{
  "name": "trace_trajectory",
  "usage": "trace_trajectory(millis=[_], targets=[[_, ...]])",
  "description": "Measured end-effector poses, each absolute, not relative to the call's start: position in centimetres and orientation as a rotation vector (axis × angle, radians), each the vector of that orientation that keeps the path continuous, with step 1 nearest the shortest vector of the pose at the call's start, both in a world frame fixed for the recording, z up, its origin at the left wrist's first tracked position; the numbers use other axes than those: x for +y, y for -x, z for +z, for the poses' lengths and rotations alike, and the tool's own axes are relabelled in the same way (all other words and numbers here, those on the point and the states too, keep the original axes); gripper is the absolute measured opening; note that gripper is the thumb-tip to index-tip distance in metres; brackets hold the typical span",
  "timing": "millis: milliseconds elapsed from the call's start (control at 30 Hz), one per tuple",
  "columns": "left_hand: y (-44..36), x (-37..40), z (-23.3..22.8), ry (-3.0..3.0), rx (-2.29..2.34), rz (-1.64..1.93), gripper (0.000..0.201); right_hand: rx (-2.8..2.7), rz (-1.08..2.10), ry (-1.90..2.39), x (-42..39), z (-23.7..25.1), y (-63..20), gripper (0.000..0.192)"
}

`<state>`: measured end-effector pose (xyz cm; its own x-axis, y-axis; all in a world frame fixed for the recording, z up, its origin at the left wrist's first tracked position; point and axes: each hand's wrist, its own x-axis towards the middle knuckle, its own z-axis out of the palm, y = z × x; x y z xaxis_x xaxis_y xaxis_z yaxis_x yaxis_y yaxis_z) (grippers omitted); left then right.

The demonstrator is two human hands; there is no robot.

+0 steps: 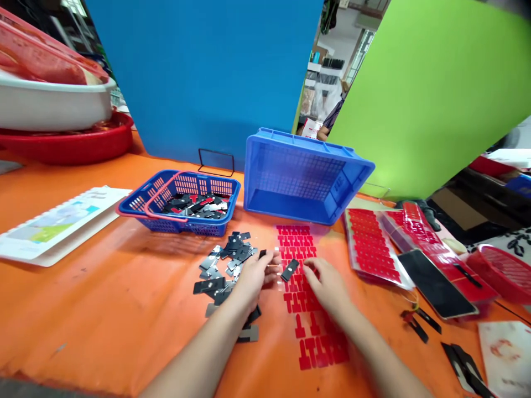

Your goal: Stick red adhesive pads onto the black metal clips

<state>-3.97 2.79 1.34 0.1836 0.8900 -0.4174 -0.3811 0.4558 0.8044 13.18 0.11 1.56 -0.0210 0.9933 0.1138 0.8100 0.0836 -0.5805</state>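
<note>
My left hand (255, 276) pinches a small black flat metal piece (289, 269) over the clear sheet of red T-shaped stickers (305, 298) on the orange table (103, 298). My right hand (327, 284) presses the sheet flat, fingers loose. The pile of black pieces (226, 265) sits close on the left, easy to grab.

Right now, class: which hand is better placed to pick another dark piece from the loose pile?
Left, probably. The left hand rests at the edge of the pile of dark pieces, while the right hand lies over the sheet of red stickers, farther away.
</note>
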Motion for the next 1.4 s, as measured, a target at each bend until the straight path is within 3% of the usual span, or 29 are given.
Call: trace_trajectory(millis=[200, 433, 600, 767, 967, 1167, 1400], targets=[[4.3, 3.2, 1.1, -0.593, 1.005, 0.979, 0.027, -2.079, 0.353, 1.825, 1.0, 0.7, -11.8, 0.04], [3.7, 3.3, 1.2, -0.614, 0.995, 0.997, 0.023, -1.709, 0.776, 1.603, 1.0, 0.8, -11.4, 0.013], [3.5, 2.2, 1.8, -0.627, 0.817, 0.626, 0.028, -1.527, 1.047, 1.349, 0.1, 1.7, -12.3, 0.012], [3.2, 1.4, 1.8, -0.529, 0.71, 0.576, 0.021, -1.598, 0.767, 1.59, -2.9, 2.4, -14.6, 0.019], [2.0, 1.1, 1.3, -0.563, 0.809, 0.675, 0.025, -2.078, 0.716, 1.694, -7.3, 2.1, -16.1, 0.019], [1.2, 0.7, 0.7, -0.554, 0.821, 0.728, 0.024, -2.21, 0.407, 1.809, -6.3, 0.5, -14.5, 0.023], [1.1, 1.0, 0.2, -0.472, 0.92, 0.778, 0.025, -2.264, 0.19, 1.851, -5.1, -0.4, -12.7, 0.014]])
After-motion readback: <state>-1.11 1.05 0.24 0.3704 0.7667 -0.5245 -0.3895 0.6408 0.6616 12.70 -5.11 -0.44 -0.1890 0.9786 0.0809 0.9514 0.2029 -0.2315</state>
